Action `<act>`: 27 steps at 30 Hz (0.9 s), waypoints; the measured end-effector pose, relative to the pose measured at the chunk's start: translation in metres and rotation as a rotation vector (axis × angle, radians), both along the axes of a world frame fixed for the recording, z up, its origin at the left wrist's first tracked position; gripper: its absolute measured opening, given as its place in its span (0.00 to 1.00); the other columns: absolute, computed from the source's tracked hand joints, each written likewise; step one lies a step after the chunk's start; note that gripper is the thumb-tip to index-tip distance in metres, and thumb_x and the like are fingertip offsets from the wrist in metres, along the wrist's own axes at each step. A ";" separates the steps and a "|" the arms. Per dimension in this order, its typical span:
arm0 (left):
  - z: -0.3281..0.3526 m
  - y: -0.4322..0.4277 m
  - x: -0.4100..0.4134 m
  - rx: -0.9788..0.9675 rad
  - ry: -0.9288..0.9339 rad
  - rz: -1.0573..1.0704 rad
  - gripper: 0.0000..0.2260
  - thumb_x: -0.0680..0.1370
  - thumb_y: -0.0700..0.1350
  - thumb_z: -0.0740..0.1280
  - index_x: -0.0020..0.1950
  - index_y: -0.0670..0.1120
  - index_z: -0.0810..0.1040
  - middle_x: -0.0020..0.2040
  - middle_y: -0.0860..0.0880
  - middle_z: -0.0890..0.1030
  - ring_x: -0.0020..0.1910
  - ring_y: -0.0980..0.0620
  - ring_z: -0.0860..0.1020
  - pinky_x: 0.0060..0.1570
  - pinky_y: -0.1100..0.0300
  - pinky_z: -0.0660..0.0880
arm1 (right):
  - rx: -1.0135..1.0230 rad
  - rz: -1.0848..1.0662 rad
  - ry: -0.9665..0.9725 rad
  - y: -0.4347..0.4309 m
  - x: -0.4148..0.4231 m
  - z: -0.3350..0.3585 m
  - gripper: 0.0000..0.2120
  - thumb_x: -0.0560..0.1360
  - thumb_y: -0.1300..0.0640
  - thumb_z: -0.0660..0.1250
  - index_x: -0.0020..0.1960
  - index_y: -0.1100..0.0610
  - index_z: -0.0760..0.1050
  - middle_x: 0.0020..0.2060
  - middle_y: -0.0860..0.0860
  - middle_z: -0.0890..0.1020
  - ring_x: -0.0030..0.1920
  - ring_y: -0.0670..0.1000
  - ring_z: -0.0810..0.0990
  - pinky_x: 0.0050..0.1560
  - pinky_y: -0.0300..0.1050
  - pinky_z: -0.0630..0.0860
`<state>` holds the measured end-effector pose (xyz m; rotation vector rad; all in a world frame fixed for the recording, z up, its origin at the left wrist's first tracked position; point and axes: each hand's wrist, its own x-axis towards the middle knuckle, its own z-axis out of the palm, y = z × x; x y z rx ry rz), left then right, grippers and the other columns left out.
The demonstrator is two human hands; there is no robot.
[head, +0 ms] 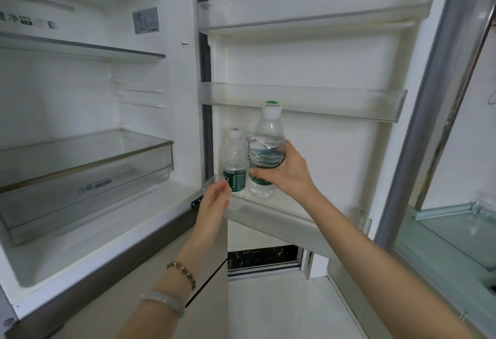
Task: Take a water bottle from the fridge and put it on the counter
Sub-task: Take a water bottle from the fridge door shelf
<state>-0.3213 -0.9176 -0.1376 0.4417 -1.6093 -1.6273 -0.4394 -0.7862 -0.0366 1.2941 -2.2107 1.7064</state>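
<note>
The fridge stands open, its door swung to the right. My right hand [284, 171] grips a clear water bottle [267, 140] with a white-and-green cap and a dark green label, raised a little above the lowest door shelf [268, 208]. A second, smaller water bottle [235, 162] with the same green label stands upright on that shelf just to its left. My left hand [216, 199] hovers open at the shelf's left corner, its fingers apart close to the smaller bottle, holding nothing. The counter is hard to make out from here.
Two clear door shelves [303, 99] hang above the bottles, the upper one [308, 11] near the top. Inside the fridge on the left are glass shelves [80, 48] and a clear drawer [86, 177]. A glass surface [456, 223] lies at the far right beyond the door edge.
</note>
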 end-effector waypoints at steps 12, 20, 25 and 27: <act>0.035 0.139 0.044 -0.106 0.033 -0.248 0.31 0.73 0.61 0.65 0.70 0.44 0.71 0.66 0.46 0.78 0.67 0.47 0.75 0.70 0.47 0.67 | 0.075 0.383 -0.104 0.123 0.041 0.014 0.27 0.55 0.44 0.80 0.52 0.45 0.80 0.46 0.40 0.86 0.47 0.39 0.83 0.50 0.39 0.79; 0.015 0.228 0.043 -0.065 0.059 -0.257 0.26 0.72 0.59 0.69 0.65 0.45 0.76 0.64 0.40 0.79 0.66 0.38 0.75 0.69 0.36 0.64 | 0.119 0.398 -0.124 0.207 0.036 -0.004 0.26 0.57 0.47 0.81 0.54 0.46 0.78 0.46 0.42 0.86 0.48 0.39 0.83 0.51 0.40 0.79; 0.017 0.272 0.017 0.069 0.056 -0.426 0.35 0.72 0.64 0.68 0.70 0.42 0.71 0.69 0.39 0.75 0.70 0.39 0.71 0.72 0.40 0.62 | 0.100 0.336 -0.131 0.249 0.023 -0.006 0.28 0.53 0.43 0.80 0.52 0.43 0.77 0.44 0.37 0.85 0.47 0.37 0.82 0.48 0.36 0.78; 0.014 0.285 0.001 0.163 0.009 -0.566 0.35 0.74 0.65 0.62 0.74 0.44 0.67 0.72 0.40 0.72 0.72 0.41 0.68 0.72 0.42 0.62 | 0.078 0.274 -0.132 0.264 0.016 -0.008 0.29 0.51 0.43 0.79 0.51 0.43 0.77 0.44 0.37 0.84 0.47 0.36 0.82 0.47 0.35 0.77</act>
